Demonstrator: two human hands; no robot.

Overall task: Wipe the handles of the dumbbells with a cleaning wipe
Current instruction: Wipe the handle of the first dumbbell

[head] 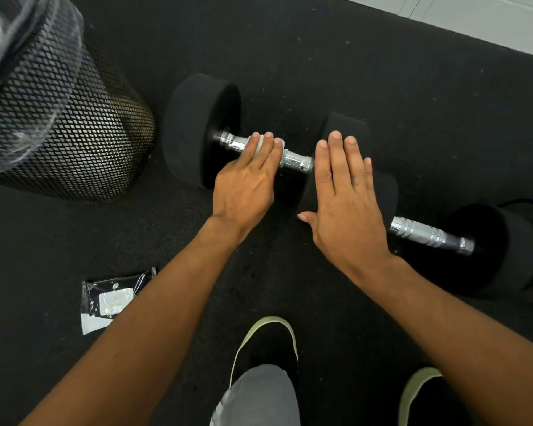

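Two black dumbbells with chrome handles lie on the dark rubber floor. The nearer-left dumbbell (197, 127) has its handle (296, 162) under my left hand (246, 182), which presses a white cleaning wipe (260, 141) onto the bar; the wipe shows between my fingers. My right hand (345, 192) rests flat, fingers apart, on that dumbbell's right weight head (348, 124). The second dumbbell (505, 250) lies to the right, its chrome handle (428, 233) bare.
A black mesh waste bin (68, 124) with a clear liner stands at the left. A dark wipe packet (111, 299) lies on the floor under my left forearm. My two shoes (268, 342) are at the bottom. A white wall base (490, 20) runs along the top right.
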